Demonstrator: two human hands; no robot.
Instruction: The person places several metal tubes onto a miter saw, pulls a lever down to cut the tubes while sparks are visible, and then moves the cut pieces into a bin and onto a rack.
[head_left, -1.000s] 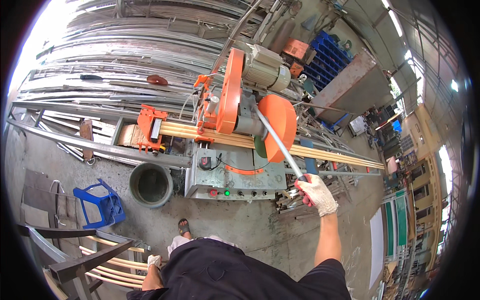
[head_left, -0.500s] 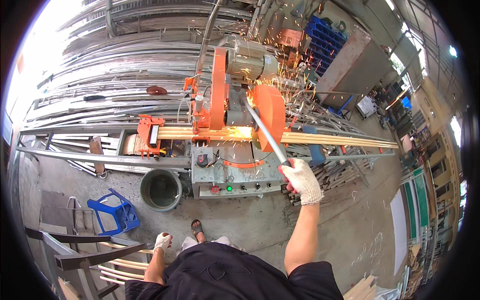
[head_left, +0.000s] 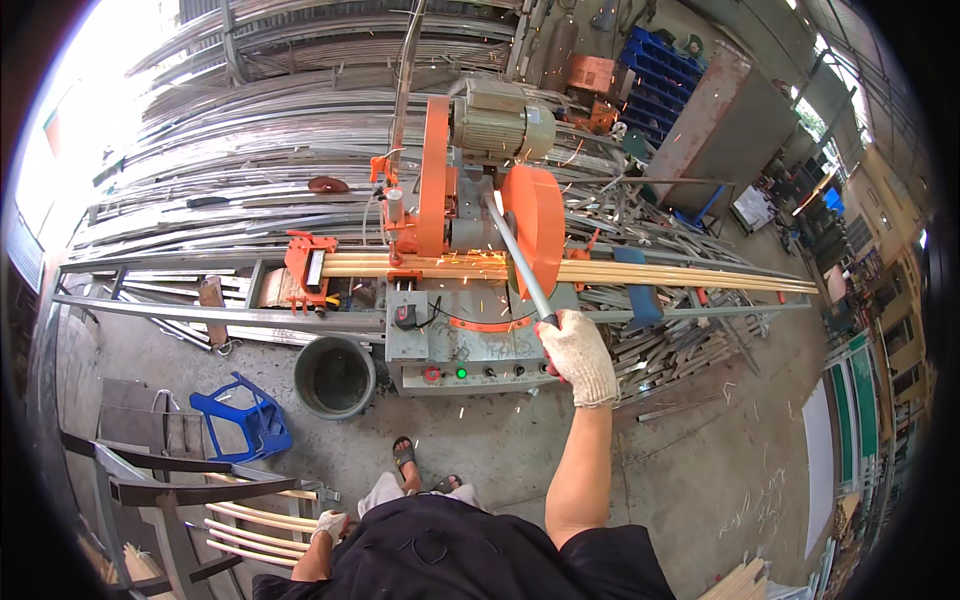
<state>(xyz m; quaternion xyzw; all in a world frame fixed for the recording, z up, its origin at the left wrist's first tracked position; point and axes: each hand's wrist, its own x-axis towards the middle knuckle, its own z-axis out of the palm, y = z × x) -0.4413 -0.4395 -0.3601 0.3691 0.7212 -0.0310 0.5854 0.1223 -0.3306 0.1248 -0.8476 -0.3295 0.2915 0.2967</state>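
Observation:
My right hand, in a white knit glove, is wrapped round the dark grip of a long metal lever on an orange cut-off saw. The lever runs up beside the saw's round orange guard. Below the guard, several cream tubes lie side by side across the machine bed, held at the left by an orange clamp. A few sparks show where the guard meets them. My left hand, gloved too, hangs low at my left with curled fingers, next to several cream tubes on a rack.
A grey-green motor tops the saw. Lit buttons line its control panel. On the floor stand a dark round bucket and a blue plastic stool. Long metal bars fill the shelves behind.
The spray of sparks has thinned greatly. My right hand and the lever's end have shifted left and slightly away from me. My left hand now sits lower in view, closer to the racked tubes.

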